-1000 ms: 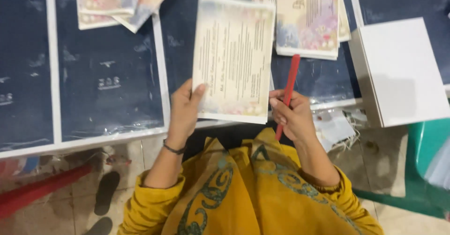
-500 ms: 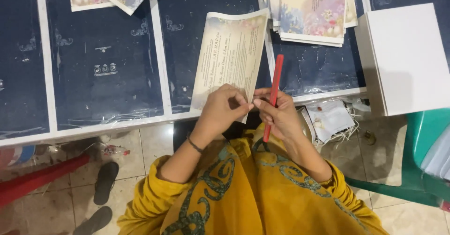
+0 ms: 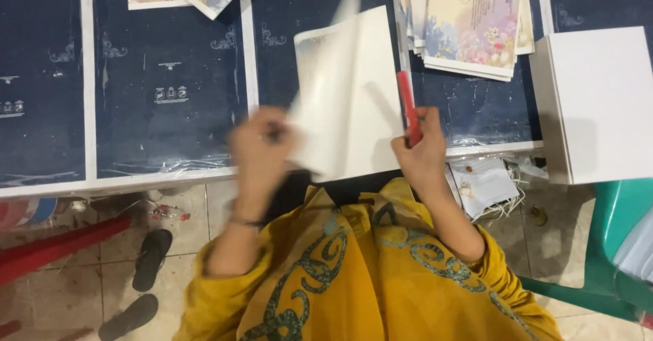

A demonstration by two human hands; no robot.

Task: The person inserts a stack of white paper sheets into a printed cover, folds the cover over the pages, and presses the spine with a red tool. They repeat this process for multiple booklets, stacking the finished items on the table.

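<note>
White card [image 3: 357, 103], between left hand [image 3: 262, 143] and right hand [image 3: 422, 154], both gripping.

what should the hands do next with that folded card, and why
Probably press the fold flat: the white card is half turned over, its flap raised off the dark table. The left hand grips its edge; the right hand holds a red stick beside it.

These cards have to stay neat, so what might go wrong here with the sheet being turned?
The left hand flips the white sheet fast enough to blur, so it may crease. The right hand holds a red stick against the sheet, which might mark it. The sheet overhangs the table edge and might slip off.
</note>
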